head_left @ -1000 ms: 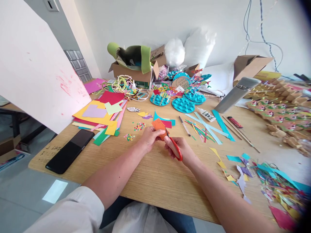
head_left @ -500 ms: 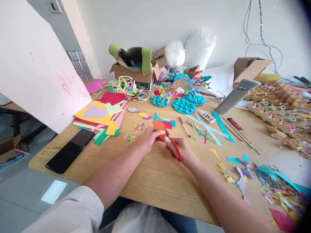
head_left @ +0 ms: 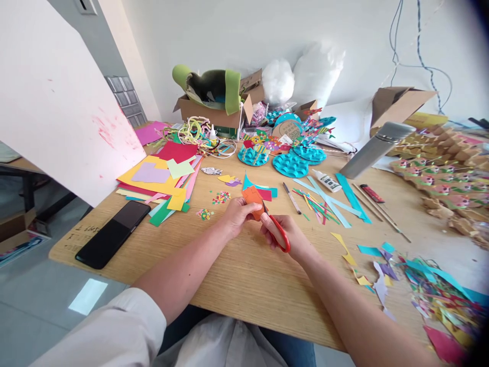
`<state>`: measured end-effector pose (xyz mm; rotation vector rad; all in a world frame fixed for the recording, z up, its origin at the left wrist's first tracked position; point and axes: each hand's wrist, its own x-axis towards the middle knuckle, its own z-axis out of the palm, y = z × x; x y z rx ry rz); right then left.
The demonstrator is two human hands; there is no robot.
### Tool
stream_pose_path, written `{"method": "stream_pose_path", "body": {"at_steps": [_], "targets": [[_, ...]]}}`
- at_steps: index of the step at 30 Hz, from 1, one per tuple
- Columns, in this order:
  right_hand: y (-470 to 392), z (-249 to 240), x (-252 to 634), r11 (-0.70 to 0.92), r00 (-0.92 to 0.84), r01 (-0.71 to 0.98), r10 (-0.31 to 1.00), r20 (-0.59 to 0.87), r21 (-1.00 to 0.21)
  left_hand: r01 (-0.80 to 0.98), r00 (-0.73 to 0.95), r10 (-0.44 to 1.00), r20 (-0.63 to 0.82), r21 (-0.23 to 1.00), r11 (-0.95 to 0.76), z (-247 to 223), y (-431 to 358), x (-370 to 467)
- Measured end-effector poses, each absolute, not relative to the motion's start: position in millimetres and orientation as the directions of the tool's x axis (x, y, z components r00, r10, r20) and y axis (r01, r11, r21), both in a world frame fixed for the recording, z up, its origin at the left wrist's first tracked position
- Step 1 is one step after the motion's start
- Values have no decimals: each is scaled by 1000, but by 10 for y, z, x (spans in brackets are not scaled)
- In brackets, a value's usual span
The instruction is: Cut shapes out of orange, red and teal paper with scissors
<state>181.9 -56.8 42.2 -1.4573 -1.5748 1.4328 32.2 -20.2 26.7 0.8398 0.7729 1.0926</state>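
Observation:
Pinched in my left hand (head_left: pixel 237 216) is a small piece of orange paper (head_left: pixel 252 195) with thin lines drawn on it. My right hand (head_left: pixel 287 235) is wrapped round red-handled scissors (head_left: pixel 281 233), and their dark blades meet the orange paper's right edge. How far apart the blades are cannot be made out. Just beyond the paper lie blue and dark red paper pieces (head_left: pixel 267 193). Left of them are yellow and purple cut shapes (head_left: pixel 229 180) and little heaps of coloured confetti (head_left: pixel 221 197). A pen (head_left: pixel 292 198) rests to the right.
Stacked coloured paper (head_left: pixel 153 173) and a black phone (head_left: pixel 114 234) lie at left. A glue bottle (head_left: pixel 327 181), paper strips (head_left: pixel 317 208), a grey flask (head_left: pixel 372 152) and a heap of scraps (head_left: pixel 443 295) are at right. Blue egg-tray discs (head_left: pixel 290 165) stand behind.
The view has shifted slightly, so everything appears a little further right. Both hands keep their hold on the orange paper and the scissors, with little other visible movement.

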Motion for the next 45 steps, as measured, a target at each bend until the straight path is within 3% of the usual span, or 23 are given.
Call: {"method": "stream_pose_path", "body": {"at_steps": [21, 45], "targets": [[-548, 427, 1839, -129, -270, 380, 932, -243, -916, -421, 263, 955, -139, 874, 244, 261, -181, 313], [-556, 421, 1833, -194, -268, 305, 922, -279, -932, -464, 238, 959, -151, 850, 249, 331, -210, 315]]}}
